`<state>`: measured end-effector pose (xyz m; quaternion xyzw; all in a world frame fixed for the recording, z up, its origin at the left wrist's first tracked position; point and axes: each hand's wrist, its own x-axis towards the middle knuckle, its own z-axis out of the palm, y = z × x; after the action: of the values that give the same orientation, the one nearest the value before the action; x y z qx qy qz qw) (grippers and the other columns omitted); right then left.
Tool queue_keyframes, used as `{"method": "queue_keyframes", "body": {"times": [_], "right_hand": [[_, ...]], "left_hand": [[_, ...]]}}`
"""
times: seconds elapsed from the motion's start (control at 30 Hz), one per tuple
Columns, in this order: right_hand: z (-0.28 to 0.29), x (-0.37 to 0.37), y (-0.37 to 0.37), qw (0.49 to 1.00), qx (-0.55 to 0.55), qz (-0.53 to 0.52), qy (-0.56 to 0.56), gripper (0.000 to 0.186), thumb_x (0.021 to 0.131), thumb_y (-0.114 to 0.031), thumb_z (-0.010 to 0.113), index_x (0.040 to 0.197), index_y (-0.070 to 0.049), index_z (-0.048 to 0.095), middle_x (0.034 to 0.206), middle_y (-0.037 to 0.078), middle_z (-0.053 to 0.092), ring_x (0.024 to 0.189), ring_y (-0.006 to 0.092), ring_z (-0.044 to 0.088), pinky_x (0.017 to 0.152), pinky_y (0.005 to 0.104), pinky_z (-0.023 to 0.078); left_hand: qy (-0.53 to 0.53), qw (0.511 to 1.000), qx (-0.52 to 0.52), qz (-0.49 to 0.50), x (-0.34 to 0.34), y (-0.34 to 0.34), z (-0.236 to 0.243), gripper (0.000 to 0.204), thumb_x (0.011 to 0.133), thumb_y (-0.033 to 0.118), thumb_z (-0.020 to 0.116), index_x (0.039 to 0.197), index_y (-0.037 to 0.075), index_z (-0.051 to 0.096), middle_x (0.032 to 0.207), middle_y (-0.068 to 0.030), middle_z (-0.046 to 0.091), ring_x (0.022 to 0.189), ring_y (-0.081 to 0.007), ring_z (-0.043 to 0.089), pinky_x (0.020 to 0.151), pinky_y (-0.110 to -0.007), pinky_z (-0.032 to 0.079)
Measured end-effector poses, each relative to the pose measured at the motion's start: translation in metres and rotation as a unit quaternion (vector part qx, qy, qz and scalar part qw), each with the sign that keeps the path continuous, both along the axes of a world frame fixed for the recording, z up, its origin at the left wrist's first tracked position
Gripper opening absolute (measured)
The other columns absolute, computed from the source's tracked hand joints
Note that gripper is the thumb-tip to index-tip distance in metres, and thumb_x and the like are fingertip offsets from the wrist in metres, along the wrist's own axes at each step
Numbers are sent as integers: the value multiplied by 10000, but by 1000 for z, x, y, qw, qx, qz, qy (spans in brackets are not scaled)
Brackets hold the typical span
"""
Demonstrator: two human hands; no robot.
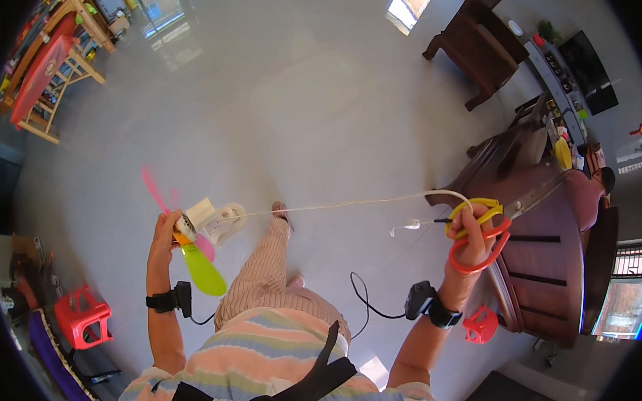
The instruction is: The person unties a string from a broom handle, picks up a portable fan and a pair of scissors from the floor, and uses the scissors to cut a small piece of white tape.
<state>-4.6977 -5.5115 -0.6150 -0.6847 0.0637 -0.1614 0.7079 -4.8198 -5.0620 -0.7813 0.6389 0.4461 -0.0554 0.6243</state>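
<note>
Left hand (163,236): fingers closed on the hub of a small fan (185,227), held over the floor (304,118) left of the legs, white base (224,222) just beyond. Right hand (469,243): fingers curled around the scissors (511,211), blades pointing away to the right; it seems to pinch the cord (350,203) as well, though the fingertips are partly hidden. Cord spans between fan and right hand, small white piece (411,224) hanging beside the latter.
</note>
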Motion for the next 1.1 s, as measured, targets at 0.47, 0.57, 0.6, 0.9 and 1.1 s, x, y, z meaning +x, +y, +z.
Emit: {"method": "queue_keyframes", "body": {"times": [0.47,0.57,0.6,0.9,1.1], "right_hand": [[-4,259,22,999,7,-49,-11,62,756,-68,504,781,-14,488,593,53,462,472,105,419,440,208,329],[-10,320,14,997,14,-69,-11,73,743,-74,503,712,-17,470,553,44,456,440,96,424,423,202,338],[-13,330,8,997,8,-75,-4,73,741,-75,500,709,-17,469,548,44,454,435,97,422,421,203,338],[-33,534,39,996,62,40,59,81,742,-69,518,755,-30,447,562,41,457,464,109,458,431,218,378],[-56,678,62,987,77,123,72,91,728,-63,519,749,-27,439,554,43,467,440,111,453,416,218,388]], "left_hand": [[-29,994,41,-100,336,8,13,353,736,360,566,926,108,406,766,-66,548,661,-170,566,574,-326,471],[-54,994,45,-83,415,0,15,363,740,358,558,935,93,404,765,-76,546,661,-175,566,573,-326,472],[-46,996,40,-69,427,-8,13,365,740,359,557,937,92,405,768,-78,545,657,-177,566,566,-324,472],[-52,997,60,24,588,4,-1,392,698,339,614,912,84,406,732,-58,520,602,-143,542,473,-273,436],[-88,988,51,117,683,-3,2,386,704,320,613,919,80,400,719,-56,523,596,-155,551,474,-287,462]]}}
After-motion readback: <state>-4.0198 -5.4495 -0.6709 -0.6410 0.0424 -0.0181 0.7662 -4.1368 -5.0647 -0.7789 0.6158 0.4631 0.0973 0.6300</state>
